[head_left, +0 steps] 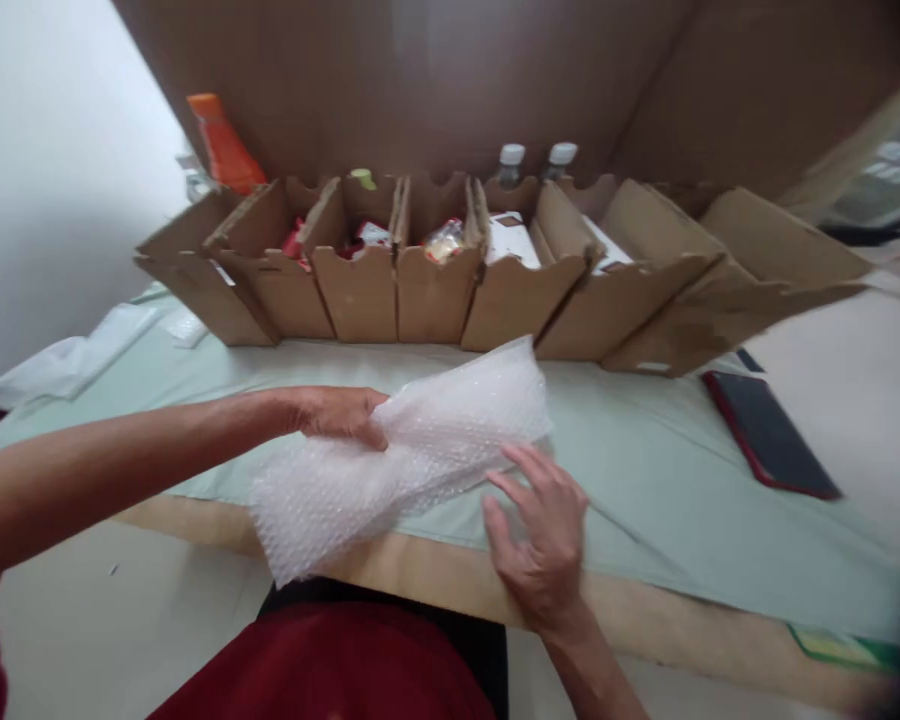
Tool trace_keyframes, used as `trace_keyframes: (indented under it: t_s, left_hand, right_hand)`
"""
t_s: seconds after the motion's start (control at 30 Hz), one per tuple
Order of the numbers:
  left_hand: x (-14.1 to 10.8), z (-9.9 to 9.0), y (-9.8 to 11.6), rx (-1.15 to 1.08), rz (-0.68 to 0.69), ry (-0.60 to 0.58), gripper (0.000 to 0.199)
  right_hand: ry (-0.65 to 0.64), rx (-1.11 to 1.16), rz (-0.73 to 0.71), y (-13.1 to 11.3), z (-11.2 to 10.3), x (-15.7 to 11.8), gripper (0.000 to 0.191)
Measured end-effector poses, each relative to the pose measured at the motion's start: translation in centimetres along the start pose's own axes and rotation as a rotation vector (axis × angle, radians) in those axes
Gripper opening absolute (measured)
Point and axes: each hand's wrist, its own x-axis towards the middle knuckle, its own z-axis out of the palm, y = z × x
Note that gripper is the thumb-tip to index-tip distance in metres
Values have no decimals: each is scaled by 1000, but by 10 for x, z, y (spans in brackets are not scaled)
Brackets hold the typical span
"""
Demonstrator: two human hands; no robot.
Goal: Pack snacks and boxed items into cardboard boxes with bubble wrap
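A sheet of clear bubble wrap (450, 425) stretches at a slant over the table's front edge, its lower left end hanging past the wood. My left hand (345, 412) is closed on the middle of its upper side, thumb on top and the other fingers hidden by the wrap. On the right, my right hand (541, 530) has its fingers apart, and their tips are at the wrap's lower right edge. Whether those tips touch it I cannot tell.
Several cardboard bins (435, 305) form a row along the back, some with packets or white boxes inside. Behind them are an orange bottle (225, 145) and white-capped bottles (511, 160). A phone (772, 435) lies right; more plastic wrap (79, 350) lies left.
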Motion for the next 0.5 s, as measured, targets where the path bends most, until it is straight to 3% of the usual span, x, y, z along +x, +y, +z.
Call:
trace_keyframes:
  t_s: [0.1, 0.23, 0.4, 0.5]
  left_hand:
    - [-50, -16, -34, -94, 26, 105, 39]
    - [-140, -45, -81, -173, -45, 348, 41]
    - [-259, -78, -127, -328, -256, 898, 50]
    - [-307, -103, -138, -271, -295, 1245, 43]
  right_hand:
    - [4, -43, -34, 8, 2, 0, 15]
    - [-14, -77, -80, 13, 17, 5, 12]
    - [-87, -80, -127, 18, 31, 8, 19]
    - [-106, -40, -174, 38, 40, 3, 17]
